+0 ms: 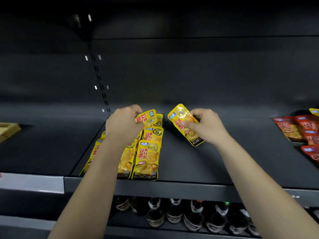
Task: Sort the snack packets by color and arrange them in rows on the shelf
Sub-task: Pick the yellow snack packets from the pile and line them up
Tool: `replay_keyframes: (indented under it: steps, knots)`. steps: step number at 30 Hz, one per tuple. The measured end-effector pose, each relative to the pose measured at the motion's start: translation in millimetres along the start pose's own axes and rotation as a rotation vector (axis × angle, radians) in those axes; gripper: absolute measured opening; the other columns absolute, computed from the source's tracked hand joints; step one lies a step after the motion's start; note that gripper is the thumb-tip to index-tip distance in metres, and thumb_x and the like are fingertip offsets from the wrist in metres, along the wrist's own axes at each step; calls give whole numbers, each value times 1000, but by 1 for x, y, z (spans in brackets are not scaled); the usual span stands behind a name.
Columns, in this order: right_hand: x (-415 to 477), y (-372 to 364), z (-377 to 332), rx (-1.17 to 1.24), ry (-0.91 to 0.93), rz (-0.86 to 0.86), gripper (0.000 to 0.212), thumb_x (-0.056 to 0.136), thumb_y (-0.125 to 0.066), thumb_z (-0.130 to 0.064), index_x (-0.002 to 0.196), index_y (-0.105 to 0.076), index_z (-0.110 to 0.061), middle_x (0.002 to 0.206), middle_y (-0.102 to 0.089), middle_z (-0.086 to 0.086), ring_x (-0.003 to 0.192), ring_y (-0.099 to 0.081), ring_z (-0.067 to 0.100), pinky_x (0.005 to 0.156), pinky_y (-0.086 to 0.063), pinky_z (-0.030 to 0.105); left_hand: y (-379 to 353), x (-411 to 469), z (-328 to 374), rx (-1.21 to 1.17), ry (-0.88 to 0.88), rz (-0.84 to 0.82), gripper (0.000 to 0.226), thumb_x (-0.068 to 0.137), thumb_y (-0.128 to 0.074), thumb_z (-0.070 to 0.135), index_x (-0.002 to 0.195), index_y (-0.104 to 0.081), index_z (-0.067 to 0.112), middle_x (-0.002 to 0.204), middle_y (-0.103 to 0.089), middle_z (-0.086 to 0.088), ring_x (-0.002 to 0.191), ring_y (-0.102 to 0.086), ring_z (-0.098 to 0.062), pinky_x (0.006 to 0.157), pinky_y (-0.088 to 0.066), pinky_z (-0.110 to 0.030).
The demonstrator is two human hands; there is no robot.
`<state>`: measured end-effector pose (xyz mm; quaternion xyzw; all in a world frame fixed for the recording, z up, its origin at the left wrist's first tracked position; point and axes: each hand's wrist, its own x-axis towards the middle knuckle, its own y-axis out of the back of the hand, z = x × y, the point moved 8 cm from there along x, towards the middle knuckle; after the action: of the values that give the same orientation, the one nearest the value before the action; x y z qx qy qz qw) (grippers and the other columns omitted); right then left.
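- While the left hand point(123, 124) curls its fingers and thumb round one yellow packet point(146, 117), it holds it over the far end of the yellow rows point(146, 159), at 12 o'clock from them.
- The right hand point(206, 125) pinches a second yellow packet point(179, 114) between thumb and bent fingers. This one is tilted, just beside the rows at their 2 o'clock.
- The yellow rows lie flat on the shelf point(198, 161) and reach its front edge.
- Red packets point(303, 130) lie at 3 o'clock, well apart from the yellow ones.
- A brown box point(8, 131) sits at 9 o'clock.
- Dark bottles point(189, 216) stand under the shelf at 6 o'clock.
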<state>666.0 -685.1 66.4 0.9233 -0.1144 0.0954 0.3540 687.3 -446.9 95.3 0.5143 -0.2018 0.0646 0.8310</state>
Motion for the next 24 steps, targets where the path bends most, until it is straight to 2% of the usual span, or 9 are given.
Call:
replay_keyframes:
  steps: [7,13,15,17,20,24]
  knots:
    - [4,-15,-4,-59,-55,16,17,79,-76,-30,81,-68,-15,80,-72,3,79,-68,20,71,-52,35,-10,21,-7,-43,-43,-51,22,80,-64,19,101,-64,27,92,-67,6,93,-59,-25,69,-42,-31]
    - [16,-16,-3,19,-105,79,14,77,-78,-24,85,-67,-19,82,-73,-1,80,-69,16,72,-53,32,-12,44,0,-64,-91,-31,17,80,-64,19,95,-62,28,89,-68,5,75,-61,-24,67,-42,-31]
    - [22,-19,3,86,-145,87,18,74,-80,-21,85,-66,-19,82,-74,1,79,-70,19,70,-57,34,-15,47,1,-31,-113,-19,19,82,-62,18,98,-62,28,94,-69,4,85,-62,-25,71,-42,-32]
    - [30,-25,11,157,-196,86,22,71,-83,-17,83,-65,-18,83,-74,6,78,-72,24,70,-60,42,-21,47,0,4,-139,-15,20,84,-61,19,102,-61,28,100,-68,3,93,-62,-25,79,-44,-36]
    - [45,-35,23,262,-262,76,24,70,-85,-12,81,-64,-16,85,-74,11,81,-72,30,80,-58,50,-24,47,-4,3,-146,-10,22,86,-61,21,107,-60,28,105,-67,2,98,-63,-24,87,-45,-38]
    - [65,-52,33,201,-323,51,25,70,-85,-15,80,-63,-20,91,-69,8,84,-69,24,83,-57,41,-21,46,-8,-18,-140,23,21,87,-60,22,106,-59,30,104,-66,3,98,-63,-24,89,-43,-39]
